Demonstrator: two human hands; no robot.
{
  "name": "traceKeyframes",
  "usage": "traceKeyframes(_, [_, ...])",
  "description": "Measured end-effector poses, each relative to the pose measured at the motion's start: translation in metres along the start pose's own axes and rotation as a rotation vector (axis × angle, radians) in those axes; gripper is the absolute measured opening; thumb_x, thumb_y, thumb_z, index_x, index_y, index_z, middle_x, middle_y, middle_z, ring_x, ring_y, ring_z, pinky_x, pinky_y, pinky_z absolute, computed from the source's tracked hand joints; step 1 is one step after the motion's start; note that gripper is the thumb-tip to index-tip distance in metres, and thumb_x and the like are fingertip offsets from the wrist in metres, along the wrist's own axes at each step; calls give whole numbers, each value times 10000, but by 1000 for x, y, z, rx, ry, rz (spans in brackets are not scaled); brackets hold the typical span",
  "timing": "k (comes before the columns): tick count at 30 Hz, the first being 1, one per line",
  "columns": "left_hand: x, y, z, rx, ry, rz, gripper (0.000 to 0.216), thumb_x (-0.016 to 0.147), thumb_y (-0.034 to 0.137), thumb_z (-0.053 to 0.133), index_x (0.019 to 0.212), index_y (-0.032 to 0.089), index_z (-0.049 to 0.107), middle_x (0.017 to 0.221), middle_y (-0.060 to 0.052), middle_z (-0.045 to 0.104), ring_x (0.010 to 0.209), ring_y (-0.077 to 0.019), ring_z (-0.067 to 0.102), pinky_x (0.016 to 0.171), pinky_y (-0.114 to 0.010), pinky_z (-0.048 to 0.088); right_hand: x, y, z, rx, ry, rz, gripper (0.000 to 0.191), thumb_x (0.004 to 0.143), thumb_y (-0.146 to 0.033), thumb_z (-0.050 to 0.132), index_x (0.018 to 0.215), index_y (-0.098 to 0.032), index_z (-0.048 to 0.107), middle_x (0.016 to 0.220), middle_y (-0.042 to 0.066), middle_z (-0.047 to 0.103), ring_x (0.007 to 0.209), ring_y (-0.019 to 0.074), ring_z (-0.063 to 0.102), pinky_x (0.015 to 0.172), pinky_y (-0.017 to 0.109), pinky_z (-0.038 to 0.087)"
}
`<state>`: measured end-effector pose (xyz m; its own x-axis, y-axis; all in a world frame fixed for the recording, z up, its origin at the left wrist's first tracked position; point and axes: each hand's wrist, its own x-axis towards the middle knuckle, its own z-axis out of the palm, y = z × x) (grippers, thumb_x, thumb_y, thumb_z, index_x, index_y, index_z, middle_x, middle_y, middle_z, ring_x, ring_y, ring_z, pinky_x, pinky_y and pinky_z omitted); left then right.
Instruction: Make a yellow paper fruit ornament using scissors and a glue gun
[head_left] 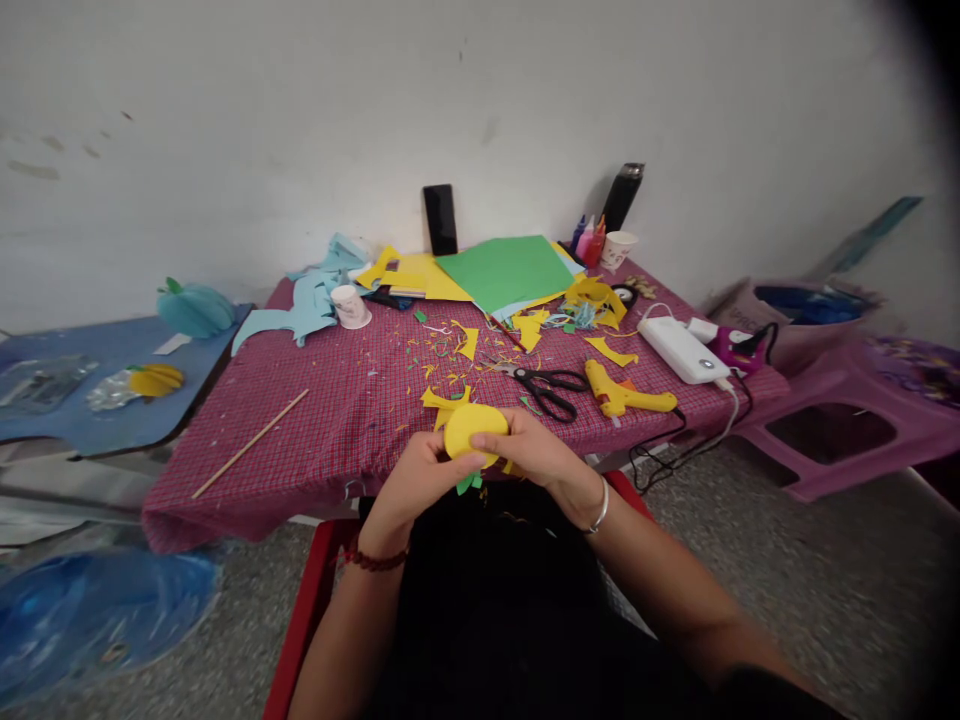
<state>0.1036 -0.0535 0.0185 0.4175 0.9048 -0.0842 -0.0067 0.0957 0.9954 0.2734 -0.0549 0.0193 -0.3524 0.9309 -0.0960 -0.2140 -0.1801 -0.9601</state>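
Observation:
Between both hands, over the table's near edge, is a round yellow paper disc (466, 428). My left hand (420, 472) grips its left and lower side, with the thumb along the bottom. On the right side my right hand (534, 447) pinches it, thumb across the face. Whether it is one sheet or a stack I cannot tell. Just below it shows a small green paper piece (470, 483). Yellow paper scraps (444, 398) lie right behind the disc. Black-handled scissors (551, 388) rest beyond my right hand, and a yellow glue gun (622, 392) lies to their right.
A green sheet (510, 270) and blue paper cutouts (311, 305) lie at the back, near a paper cup (350, 307) and a propped phone (440, 220). A wooden stick (251, 443) lies left. At right are a white power box (681, 350), cables and a pink stool (817, 430).

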Motion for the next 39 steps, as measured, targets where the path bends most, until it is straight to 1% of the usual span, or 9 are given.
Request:
traceKeyframes(6, [-4, 3, 1, 92, -43, 30, 212, 696, 356, 775, 687, 149, 730, 591, -7, 632, 523, -107, 498, 522, -230, 407, -9, -12, 3, -120, 45, -94, 272, 708, -344, 763, 843, -123, 680, 743, -5, 613, 631, 92, 505, 571, 203, 402])
traceKeyframes(11, [-6, 3, 2, 162, -105, 72, 196, 740, 338, 730, 766, 144, 738, 658, -21, 666, 572, -122, 535, 546, -231, 421, -12, -10, 3, -298, 95, -290, 294, 792, -412, 671, 686, -155, 578, 638, -37, 474, 574, 89, 407, 517, 209, 309])
traceKeyframes(16, [-11, 11, 3, 300, 52, 233, 204, 742, 258, 736, 924, 167, 729, 855, -28, 699, 735, -146, 587, 661, -237, 455, -17, -13, 6, -489, 123, -430, 334, 829, -389, 641, 612, -174, 505, 621, -38, 446, 593, 103, 403, 554, 228, 304])
traceKeyframes(21, [-14, 14, -2, 332, 74, 302, 146, 751, 293, 747, 754, 149, 717, 659, 6, 591, 599, -108, 487, 550, -214, 387, -24, -20, 12, -490, 121, -443, 243, 815, -310, 670, 657, -172, 547, 660, -32, 493, 605, 104, 433, 563, 224, 325])
traceKeyframes(24, [-15, 16, -3, 295, 75, 298, 142, 736, 283, 760, 726, 148, 715, 654, 3, 590, 599, -109, 498, 552, -213, 397, -26, -21, 14, -424, 129, -483, 229, 819, -292, 667, 659, -171, 556, 665, -30, 501, 604, 101, 440, 568, 223, 336])
traceKeyframes(27, [-15, 19, 2, 243, 70, 234, 127, 709, 258, 773, 748, 149, 721, 648, 5, 609, 571, -102, 503, 525, -204, 401, -25, -20, 15, -410, 145, -501, 267, 820, -288, 671, 621, -168, 539, 637, -33, 491, 594, 98, 433, 572, 224, 336])
traceKeyframes(31, [-14, 18, 9, 147, 123, 131, 136, 680, 250, 796, 729, 142, 729, 608, 10, 620, 524, -87, 510, 484, -184, 401, -22, -16, 13, -407, 126, -422, 284, 824, -349, 670, 642, -164, 557, 648, -26, 504, 603, 101, 435, 566, 225, 334])
traceKeyframes(36, [-11, 9, 9, -215, 248, 56, 296, 576, 250, 865, 834, 142, 768, 781, -56, 748, 652, -151, 672, 628, -245, 552, -15, -8, 10, -277, 1, -264, 332, 824, -461, 631, 703, -177, 510, 681, -30, 476, 598, 99, 427, 550, 221, 360])
traceKeyframes(39, [-10, 9, 8, -343, 332, 30, 332, 518, 219, 884, 818, 139, 768, 781, -59, 760, 662, -155, 691, 655, -248, 570, -13, -1, 9, -330, 38, -259, 348, 835, -452, 597, 663, -196, 435, 647, -41, 441, 570, 94, 409, 534, 219, 361])
